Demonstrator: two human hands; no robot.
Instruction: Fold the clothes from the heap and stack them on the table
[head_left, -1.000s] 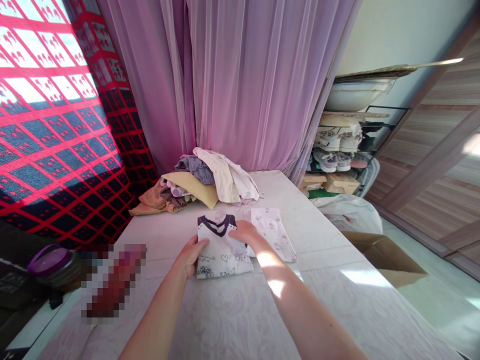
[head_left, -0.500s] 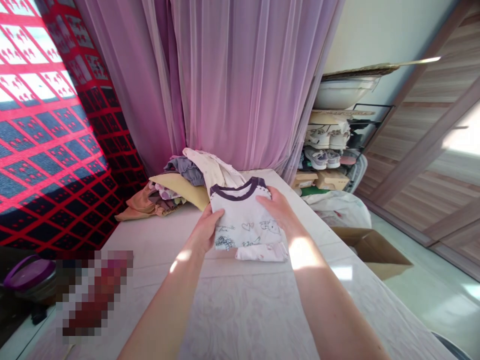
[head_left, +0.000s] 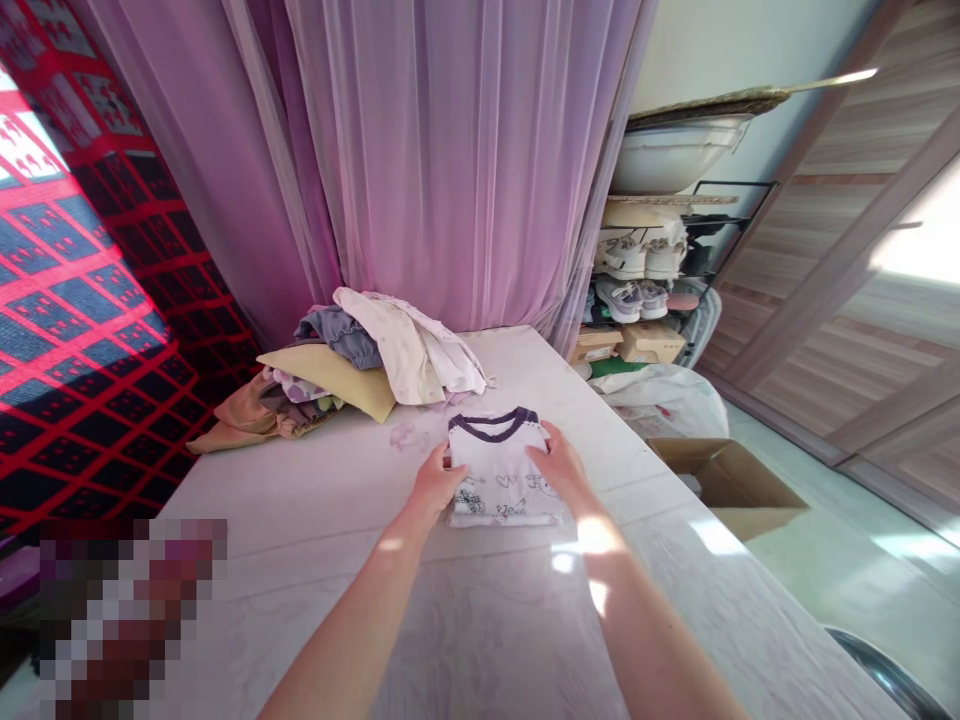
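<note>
White fabric shirt [head_left: 495, 460] with a dark purple neckband and black line prints lies folded on a second white folded garment [head_left: 514, 520], upon a pale patterned sheet [head_left: 465, 620]. I have the left hand [head_left: 435, 485] grasping its left edge and the right hand [head_left: 561, 468] its right, thumbs on top; undersides I cannot see.
</note>
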